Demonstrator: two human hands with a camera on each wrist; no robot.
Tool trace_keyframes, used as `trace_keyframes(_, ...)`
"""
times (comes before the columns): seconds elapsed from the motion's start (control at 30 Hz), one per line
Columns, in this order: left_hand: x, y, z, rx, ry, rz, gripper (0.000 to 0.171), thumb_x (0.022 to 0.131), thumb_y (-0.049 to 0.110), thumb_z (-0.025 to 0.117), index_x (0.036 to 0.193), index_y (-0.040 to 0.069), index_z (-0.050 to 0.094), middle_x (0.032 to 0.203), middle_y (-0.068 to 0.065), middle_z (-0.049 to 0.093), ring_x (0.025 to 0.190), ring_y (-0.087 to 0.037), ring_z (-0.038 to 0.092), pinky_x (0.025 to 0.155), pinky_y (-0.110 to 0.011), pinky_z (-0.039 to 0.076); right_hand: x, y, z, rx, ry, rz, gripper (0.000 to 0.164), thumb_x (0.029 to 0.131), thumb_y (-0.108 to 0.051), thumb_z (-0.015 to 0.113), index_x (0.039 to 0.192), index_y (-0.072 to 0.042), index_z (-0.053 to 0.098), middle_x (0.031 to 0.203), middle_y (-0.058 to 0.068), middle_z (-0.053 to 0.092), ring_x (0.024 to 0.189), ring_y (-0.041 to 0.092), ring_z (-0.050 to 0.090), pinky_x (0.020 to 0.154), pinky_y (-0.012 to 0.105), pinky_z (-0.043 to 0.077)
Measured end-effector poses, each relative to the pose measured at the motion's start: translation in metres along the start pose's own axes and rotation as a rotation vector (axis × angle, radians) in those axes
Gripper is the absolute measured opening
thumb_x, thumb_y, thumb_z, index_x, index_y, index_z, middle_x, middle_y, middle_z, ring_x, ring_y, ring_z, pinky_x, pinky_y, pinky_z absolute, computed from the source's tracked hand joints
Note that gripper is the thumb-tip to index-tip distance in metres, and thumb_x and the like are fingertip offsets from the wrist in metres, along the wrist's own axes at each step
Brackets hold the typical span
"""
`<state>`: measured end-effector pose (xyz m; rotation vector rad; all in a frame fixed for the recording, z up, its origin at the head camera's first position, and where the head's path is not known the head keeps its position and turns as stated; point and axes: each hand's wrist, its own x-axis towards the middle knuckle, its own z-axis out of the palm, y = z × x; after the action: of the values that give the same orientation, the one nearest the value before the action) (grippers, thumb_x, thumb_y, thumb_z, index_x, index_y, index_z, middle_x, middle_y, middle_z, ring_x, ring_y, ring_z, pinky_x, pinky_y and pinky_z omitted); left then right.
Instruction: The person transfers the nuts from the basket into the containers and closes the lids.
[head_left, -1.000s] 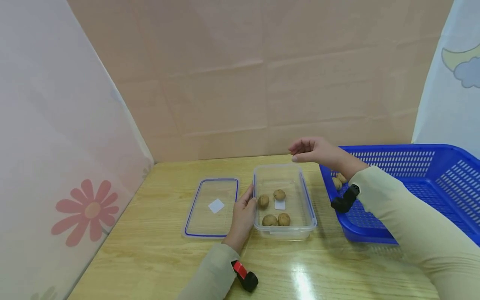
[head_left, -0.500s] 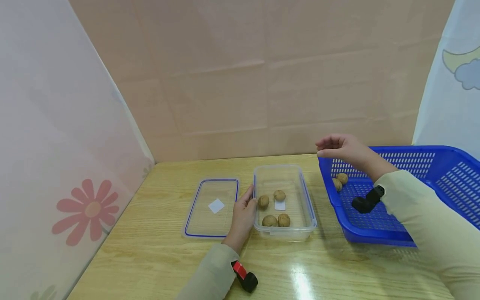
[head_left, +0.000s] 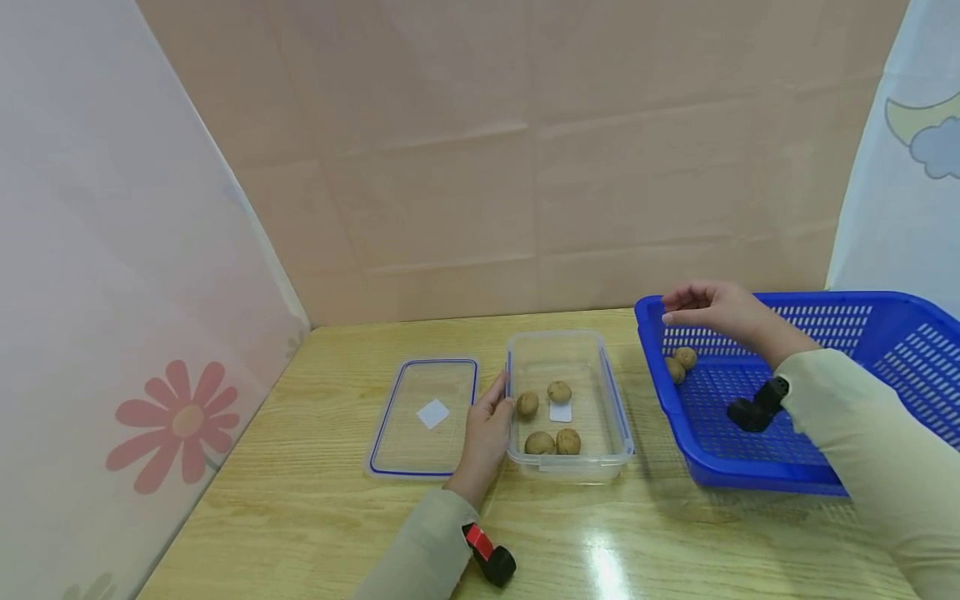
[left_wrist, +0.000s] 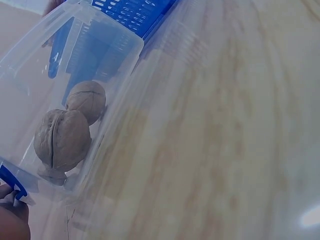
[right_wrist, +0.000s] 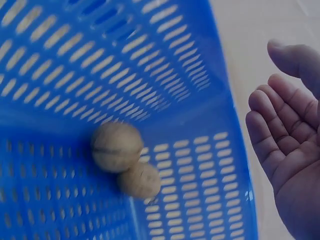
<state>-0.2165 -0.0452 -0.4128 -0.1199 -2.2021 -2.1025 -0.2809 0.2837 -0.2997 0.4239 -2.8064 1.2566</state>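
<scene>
My left hand (head_left: pixel 486 432) rests along the left wall of a clear plastic food container (head_left: pixel 592 358), thumb at the rim. Several walnuts (head_left: pixel 527 405) lie inside it beside a small white label; the left wrist view shows walnuts (left_wrist: pixel 62 140) through the container wall. My right hand (head_left: pixel 720 310) hovers over the left end of a blue plastic basket (head_left: pixel 678 433), fingers loosely bent and nothing in the palm, as the right wrist view shows. Below that hand, two walnuts (right_wrist: pixel 117 147) sit together in the basket's corner.
The container's clear lid (head_left: pixel 457 375), with a blue seal and a white label (head_left: pixel 432 412), lies flat on the wooden table (head_left: pixel 300 500) to the left. A pink-beige backdrop (head_left: pixel 420 167) stands behind the table, and patterned cloth hangs at both sides.
My right hand has moved right, from above the container's far right corner to over the basket, exposing the two walnuts there. The left hand and container have stayed put.
</scene>
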Motion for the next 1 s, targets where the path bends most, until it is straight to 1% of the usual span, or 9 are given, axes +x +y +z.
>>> trace_keyframes(0.1, 0.001, -0.001, 0.0, 0.002, 0.001, -0.006, 0.047, 0.092, 0.005, 0.042, 0.139, 0.004, 0.039, 0.146, -0.009, 0.036, 0.136, -0.025, 0.029, 0.111, -0.038, 0.026, 0.0, 0.006, 0.001, -0.034, -0.014, 0.008, 0.039, 0.083, -0.018, 0.069, 0.111, 0.008, 0.058, 0.089, -0.004, 0.066, 0.077, -0.005, 0.057, 0.068, 0.013, 0.049)
trace_keyframes(0.2, 0.002, -0.002, -0.001, 0.002, 0.002, -0.003, 0.046, 0.092, 0.005, 0.042, 0.139, 0.004, 0.04, 0.146, -0.009, 0.036, 0.136, -0.024, 0.029, 0.111, -0.038, 0.026, 0.0, 0.011, 0.003, -0.082, -0.047, 0.02, 0.038, 0.083, -0.018, 0.069, 0.11, 0.007, 0.059, 0.094, 0.007, 0.067, 0.078, -0.002, 0.058, 0.07, 0.018, 0.051)
trace_keyframes(0.3, 0.003, -0.003, -0.001, 0.003, 0.003, -0.008, 0.047, 0.092, 0.005, 0.042, 0.139, 0.004, 0.04, 0.146, -0.009, 0.036, 0.136, -0.024, 0.029, 0.111, -0.038, 0.026, 0.001, 0.015, 0.004, -0.137, -0.07, 0.04, 0.04, 0.083, -0.021, 0.069, 0.11, 0.007, 0.059, 0.101, 0.015, 0.067, 0.084, 0.007, 0.061, 0.075, 0.029, 0.054)
trace_keyframes(0.37, 0.004, -0.002, -0.002, -0.001, 0.004, -0.02, 0.047, 0.092, 0.006, 0.042, 0.139, 0.005, 0.039, 0.146, -0.008, 0.036, 0.136, -0.023, 0.029, 0.111, -0.038, 0.026, 0.002, 0.017, 0.005, -0.164, -0.08, 0.055, 0.041, 0.083, -0.022, 0.069, 0.11, 0.007, 0.059, 0.103, 0.018, 0.066, 0.088, 0.016, 0.062, 0.079, 0.038, 0.054)
trace_keyframes(0.43, 0.005, -0.002, -0.002, 0.003, 0.005, -0.025, 0.048, 0.092, 0.006, 0.042, 0.14, 0.006, 0.039, 0.146, -0.007, 0.036, 0.136, -0.024, 0.029, 0.111, -0.038, 0.026, 0.002, 0.02, 0.005, -0.183, -0.09, 0.069, 0.042, 0.083, -0.023, 0.069, 0.11, 0.007, 0.06, 0.103, 0.019, 0.065, 0.091, 0.023, 0.062, 0.081, 0.045, 0.052)
trace_keyframes(0.53, 0.006, -0.002, -0.003, -0.002, 0.001, -0.029, 0.048, 0.092, 0.006, 0.042, 0.14, 0.006, 0.038, 0.147, -0.007, 0.035, 0.137, -0.023, 0.028, 0.111, -0.038, 0.026, 0.002, 0.025, 0.006, -0.192, -0.108, 0.079, 0.039, 0.083, -0.02, 0.068, 0.11, 0.007, 0.06, 0.102, 0.018, 0.066, 0.092, 0.028, 0.062, 0.081, 0.047, 0.052)
trace_keyframes(0.7, 0.006, -0.002, -0.002, -0.008, -0.005, -0.03, 0.047, 0.093, 0.006, 0.041, 0.14, 0.006, 0.038, 0.147, -0.007, 0.035, 0.137, -0.023, 0.028, 0.111, -0.038, 0.026, 0.002, 0.034, 0.005, -0.225, -0.141, 0.076, 0.036, 0.082, -0.014, 0.067, 0.107, 0.009, 0.06, 0.099, 0.02, 0.065, 0.09, 0.031, 0.062, 0.078, 0.047, 0.053)
trace_keyframes(0.83, 0.006, -0.003, -0.002, -0.009, -0.007, -0.027, 0.047, 0.093, 0.006, 0.041, 0.14, 0.006, 0.038, 0.147, -0.007, 0.034, 0.137, -0.024, 0.027, 0.111, -0.038, 0.025, 0.003, 0.042, 0.005, -0.279, -0.168, 0.072, 0.039, 0.079, -0.013, 0.069, 0.108, 0.011, 0.059, 0.1, 0.024, 0.064, 0.091, 0.036, 0.061, 0.079, 0.049, 0.052)
trace_keyframes(1.0, 0.005, -0.002, -0.002, -0.013, -0.01, -0.022, 0.047, 0.093, 0.006, 0.041, 0.14, 0.005, 0.038, 0.147, -0.008, 0.034, 0.137, -0.024, 0.027, 0.112, -0.039, 0.025, 0.004, 0.048, 0.007, -0.293, -0.171, 0.069, 0.043, 0.076, -0.013, 0.072, 0.108, 0.013, 0.058, 0.103, 0.029, 0.062, 0.092, 0.04, 0.06, 0.079, 0.051, 0.051)
